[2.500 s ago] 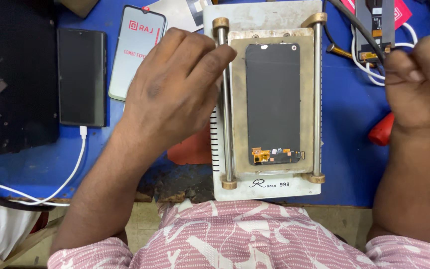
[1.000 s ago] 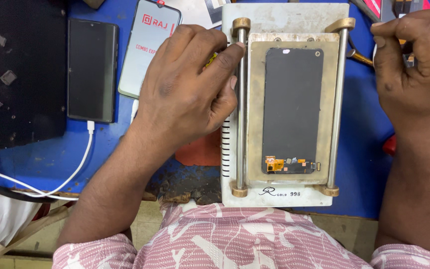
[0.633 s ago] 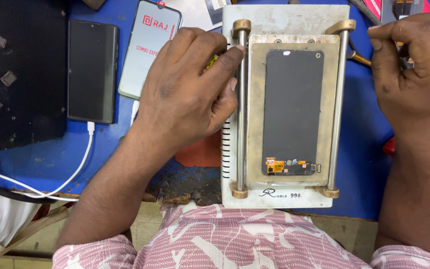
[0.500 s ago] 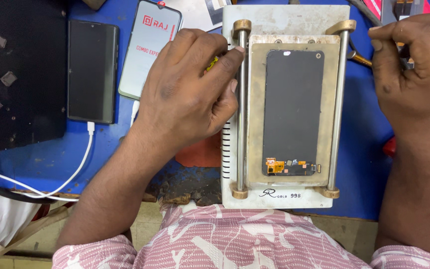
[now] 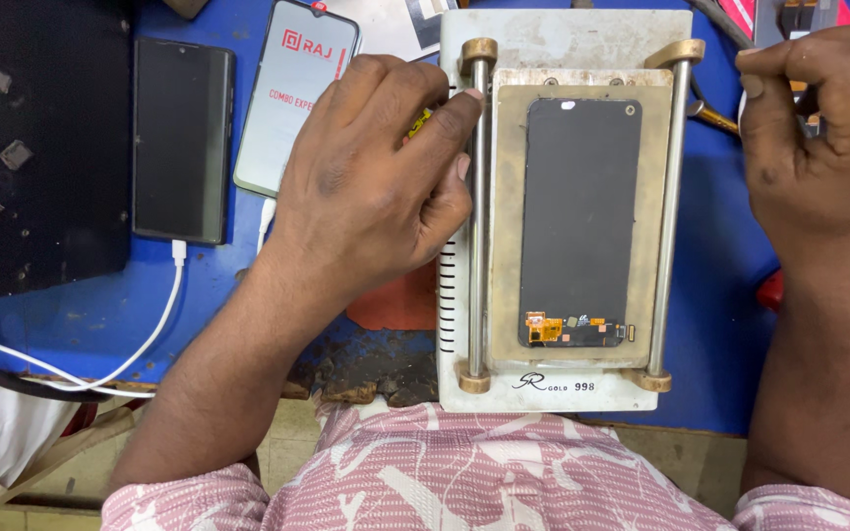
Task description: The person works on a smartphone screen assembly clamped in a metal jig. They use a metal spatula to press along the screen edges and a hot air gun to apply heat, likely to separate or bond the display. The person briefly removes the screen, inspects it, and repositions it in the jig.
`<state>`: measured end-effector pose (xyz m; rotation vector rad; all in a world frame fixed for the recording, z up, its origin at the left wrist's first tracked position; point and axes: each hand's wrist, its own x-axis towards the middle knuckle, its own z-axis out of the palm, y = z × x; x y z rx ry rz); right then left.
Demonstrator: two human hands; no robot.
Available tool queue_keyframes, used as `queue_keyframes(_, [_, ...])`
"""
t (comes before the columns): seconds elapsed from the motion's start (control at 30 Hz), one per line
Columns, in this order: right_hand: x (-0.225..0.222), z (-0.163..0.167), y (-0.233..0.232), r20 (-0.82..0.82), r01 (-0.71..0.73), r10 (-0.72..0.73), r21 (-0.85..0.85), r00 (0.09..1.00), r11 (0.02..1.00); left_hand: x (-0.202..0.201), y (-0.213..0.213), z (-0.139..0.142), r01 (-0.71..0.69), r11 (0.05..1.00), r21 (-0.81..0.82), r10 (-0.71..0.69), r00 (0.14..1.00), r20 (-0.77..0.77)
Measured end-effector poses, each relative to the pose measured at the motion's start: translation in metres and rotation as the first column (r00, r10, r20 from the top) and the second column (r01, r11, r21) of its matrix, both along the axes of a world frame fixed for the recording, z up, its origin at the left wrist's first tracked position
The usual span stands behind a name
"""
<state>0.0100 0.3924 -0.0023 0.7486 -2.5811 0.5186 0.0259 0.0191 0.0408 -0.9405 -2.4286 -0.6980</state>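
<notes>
Two bare hands work at a white separator machine (image 5: 563, 39) that sits on a blue table (image 5: 720, 324). On the machine's tan pad (image 5: 509, 226) lies a dark phone screen (image 5: 580, 216), face down and lengthwise, with a small orange flex connector (image 5: 545, 327) at its near end; it sits between two metal rods (image 5: 479, 216) that run along either side of the pad. At the machine's left edge the left hand (image 5: 371, 187) rests with its fingers curled, fingertips touching the left rod near its far end, and a small yellow thing (image 5: 419, 122) shows between thumb and fingers; whether the grip truly clamps it I cannot tell. Beyond the right rod, the right hand (image 5: 814, 157) is off the machine, with its fingers drawn together in a pinch, but what it pinches is hidden. Left of the left hand lie a phone with a white printed film (image 5: 292, 98) on it and, farther left, a dark phone (image 5: 182, 138) with a white cable (image 5: 150, 334) plugged into its near end. A black mat (image 5: 41, 147) with small grey pieces covers the far left of the table. An orange pad (image 5: 400, 300) lies beside the machine under the left wrist.
</notes>
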Motion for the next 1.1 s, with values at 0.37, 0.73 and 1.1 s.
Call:
queue_keyframes(0.37, [0.0027,-0.0013,0.0025,0.02,0.003,-0.003,0.001,1.0,1.0,0.0009,-0.0011,-0.0029,0.004,1.0,-0.006,-0.004,1.0,0.013])
queue_keyframes(0.73, [-0.0012,0.0021,-0.001,-0.023,-0.014,0.016,0.046,1.0,0.999,0.0008,-0.0025,-0.0064,0.0,1.0,-0.002,0.0,1.0,0.024])
queue_keyframes(1.1, [0.0011,0.0029,-0.003,0.013,0.025,-0.025,0.02,1.0,0.999,0.0016,-0.0021,-0.0068,0.004,1.0,0.003,-0.004,0.999,0.042])
